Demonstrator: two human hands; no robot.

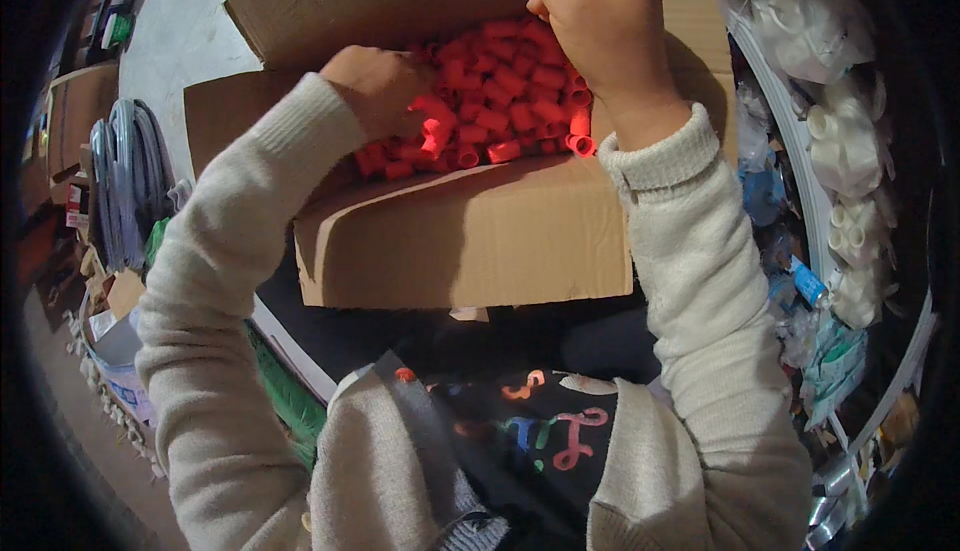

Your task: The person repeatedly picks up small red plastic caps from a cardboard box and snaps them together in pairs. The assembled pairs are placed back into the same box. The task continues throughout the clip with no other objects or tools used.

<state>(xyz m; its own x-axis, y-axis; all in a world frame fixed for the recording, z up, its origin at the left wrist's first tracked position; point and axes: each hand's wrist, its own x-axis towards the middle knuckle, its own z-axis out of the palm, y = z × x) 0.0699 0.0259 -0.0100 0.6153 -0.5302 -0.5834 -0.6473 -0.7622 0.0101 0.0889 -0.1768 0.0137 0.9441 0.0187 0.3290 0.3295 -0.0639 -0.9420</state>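
Observation:
An open cardboard box [480, 236] in front of me holds a heap of small red plastic pipe fittings [500, 86]. My left hand [375, 86] is over the left part of the heap, closed with its fingers bent inward and partly hidden. A brighter red pipe elbow [434, 123] sticks out from under those fingers, above the other fittings. My right hand [605, 26] is raised over the box's far right side. Its fingers are curled together at the picture's upper edge, where the tips are cut off; what they hold, if anything, is out of sight.
Box flaps [340, 1] stand folded outward around the heap. At the left hang coils of grey hose [135, 181], with a pale bucket [120, 351] lower down. White plastic-wrapped rolls [845, 141] and bagged goods [800, 301] line the right side.

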